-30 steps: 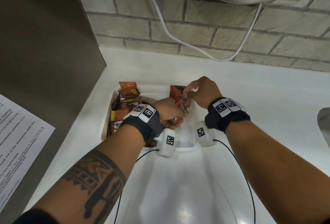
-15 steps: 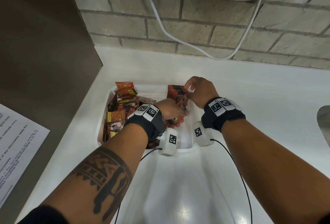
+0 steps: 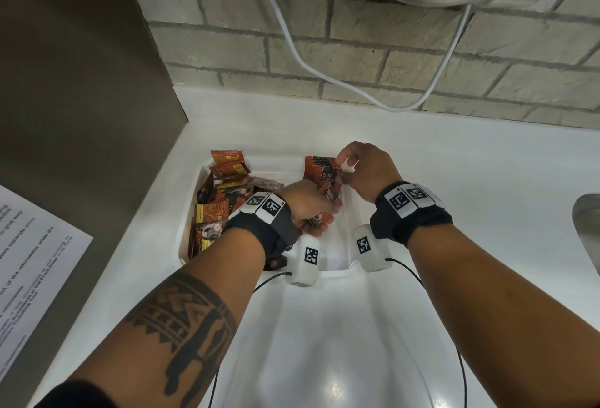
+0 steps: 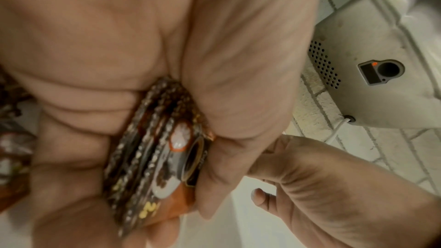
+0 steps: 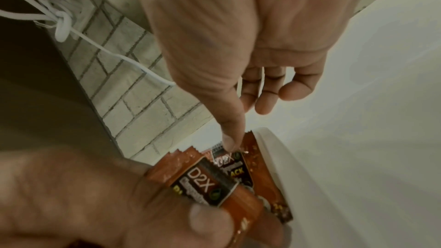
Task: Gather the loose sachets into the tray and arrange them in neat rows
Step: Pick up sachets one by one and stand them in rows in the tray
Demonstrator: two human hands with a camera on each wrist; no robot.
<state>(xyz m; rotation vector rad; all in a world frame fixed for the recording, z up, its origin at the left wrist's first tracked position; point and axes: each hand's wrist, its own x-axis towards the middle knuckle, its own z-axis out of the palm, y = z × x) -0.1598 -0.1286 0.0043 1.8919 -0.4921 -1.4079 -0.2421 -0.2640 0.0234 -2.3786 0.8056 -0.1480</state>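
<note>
A white tray (image 3: 194,193) sits on the counter. A jumble of orange and brown sachets (image 3: 224,199) fills its left side. Several D2X sachets (image 3: 319,167) stand in a row at the back right, against the tray wall (image 5: 281,159). My left hand (image 3: 308,208) is in the tray's middle and grips a stack of sachets (image 4: 162,157) edge-on between thumb and fingers. My right hand (image 3: 360,170) is at the row, its thumb (image 5: 229,137) on the top edge of a sachet (image 5: 232,165), which it pinches; its other fingers are curled behind.
The brick wall (image 3: 357,43) rises behind the white counter (image 3: 470,164), with a white cable (image 3: 324,73) hanging along it. A grey panel (image 3: 81,82) stands on the left, with a printed sheet (image 3: 29,255) low on it. A sink edge (image 3: 587,222) shows at the right.
My right hand has shifted a little back from the left hand's stack to the standing row. The left hand has barely moved with its stack.
</note>
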